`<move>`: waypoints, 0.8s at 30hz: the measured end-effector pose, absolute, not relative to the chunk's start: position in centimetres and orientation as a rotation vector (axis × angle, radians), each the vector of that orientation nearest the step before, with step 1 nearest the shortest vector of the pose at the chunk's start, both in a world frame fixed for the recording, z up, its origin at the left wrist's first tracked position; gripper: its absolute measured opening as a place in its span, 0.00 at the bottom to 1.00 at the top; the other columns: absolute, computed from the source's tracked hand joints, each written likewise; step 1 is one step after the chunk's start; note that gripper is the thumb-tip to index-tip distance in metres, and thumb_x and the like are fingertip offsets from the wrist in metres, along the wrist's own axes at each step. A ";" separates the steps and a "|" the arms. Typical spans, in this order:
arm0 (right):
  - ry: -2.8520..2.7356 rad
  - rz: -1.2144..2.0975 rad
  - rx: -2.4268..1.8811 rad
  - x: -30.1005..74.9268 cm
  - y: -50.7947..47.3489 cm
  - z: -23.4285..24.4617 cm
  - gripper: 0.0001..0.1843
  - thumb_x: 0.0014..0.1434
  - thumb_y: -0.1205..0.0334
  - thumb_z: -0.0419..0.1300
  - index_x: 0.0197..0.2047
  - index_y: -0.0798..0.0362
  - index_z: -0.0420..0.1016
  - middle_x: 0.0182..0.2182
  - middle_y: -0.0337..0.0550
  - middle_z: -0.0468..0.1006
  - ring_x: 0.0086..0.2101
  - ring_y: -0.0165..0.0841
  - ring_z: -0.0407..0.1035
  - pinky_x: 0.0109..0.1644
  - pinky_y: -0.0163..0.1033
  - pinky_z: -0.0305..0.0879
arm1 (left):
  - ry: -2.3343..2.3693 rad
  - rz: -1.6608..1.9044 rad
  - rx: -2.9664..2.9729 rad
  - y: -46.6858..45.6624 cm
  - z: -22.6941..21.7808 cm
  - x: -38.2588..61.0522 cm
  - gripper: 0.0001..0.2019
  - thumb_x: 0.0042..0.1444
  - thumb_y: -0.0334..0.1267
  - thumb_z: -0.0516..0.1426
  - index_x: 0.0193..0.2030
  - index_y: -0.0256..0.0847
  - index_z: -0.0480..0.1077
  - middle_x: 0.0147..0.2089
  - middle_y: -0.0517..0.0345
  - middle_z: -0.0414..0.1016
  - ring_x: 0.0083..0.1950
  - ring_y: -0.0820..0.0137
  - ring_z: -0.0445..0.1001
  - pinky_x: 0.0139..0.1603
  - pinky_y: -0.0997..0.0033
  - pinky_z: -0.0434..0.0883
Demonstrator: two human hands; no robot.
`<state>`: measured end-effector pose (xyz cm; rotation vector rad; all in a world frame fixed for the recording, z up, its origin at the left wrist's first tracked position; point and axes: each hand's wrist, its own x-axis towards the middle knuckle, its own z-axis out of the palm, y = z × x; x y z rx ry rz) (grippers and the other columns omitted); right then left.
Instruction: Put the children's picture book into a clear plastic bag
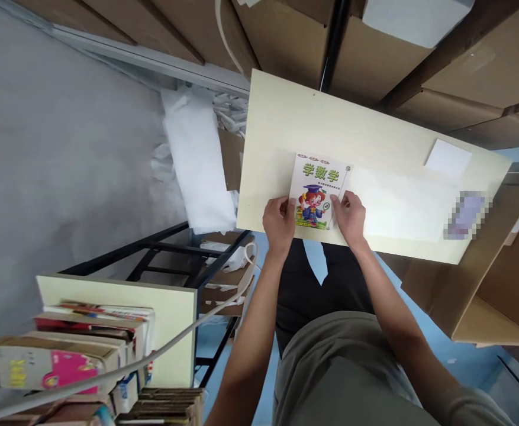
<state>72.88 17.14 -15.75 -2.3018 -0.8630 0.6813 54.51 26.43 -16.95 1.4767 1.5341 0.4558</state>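
Observation:
A children's book [316,192] with green Chinese characters and a cartoon figure in a graduation cap lies face up near the front edge of the pale table [281,124]. Its left edge is pinched by my left hand [279,223], thumb on the cover. On the opposite edge, my right hand [350,218] grips with the thumb on top and fingers curled. What the fingers do beneath the book is hidden.
A white card [448,158] and a pixelated rectangle [467,214] are at the table's right. Stacked books [64,361] fill a stand at lower left, crossed by a pale cable [174,343]. Cardboard boxes [419,71] line the back; an open carton [490,260] stands right.

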 end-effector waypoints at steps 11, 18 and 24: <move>-0.925 0.539 -2.399 72.6 17.4 -18.7 0.16 0.76 0.43 0.67 0.46 0.48 0.77 0.29 0.38 0.76 0.36 0.41 0.72 0.48 0.46 0.72 | 1.925 0.521 1.632 29.0 -18.2 52.4 0.20 0.63 0.40 0.72 0.58 0.42 0.76 0.60 0.39 0.75 0.64 0.48 0.76 0.72 0.45 0.74; -0.926 0.570 -2.409 72.8 17.3 -19.0 0.11 0.75 0.50 0.69 0.45 0.48 0.77 0.28 0.37 0.76 0.37 0.40 0.74 0.48 0.45 0.71 | 1.883 0.390 1.551 30.3 -16.8 52.9 0.07 0.66 0.37 0.68 0.41 0.46 0.74 0.45 0.51 0.79 0.51 0.54 0.80 0.66 0.47 0.76; -0.958 0.570 -2.367 73.3 16.8 -19.6 0.13 0.76 0.49 0.69 0.50 0.49 0.79 0.29 0.36 0.78 0.34 0.37 0.75 0.45 0.42 0.72 | 1.534 0.436 1.633 27.9 -15.1 54.2 0.14 0.68 0.36 0.66 0.59 0.45 0.76 0.43 0.57 0.80 0.42 0.64 0.80 0.50 0.63 0.79</move>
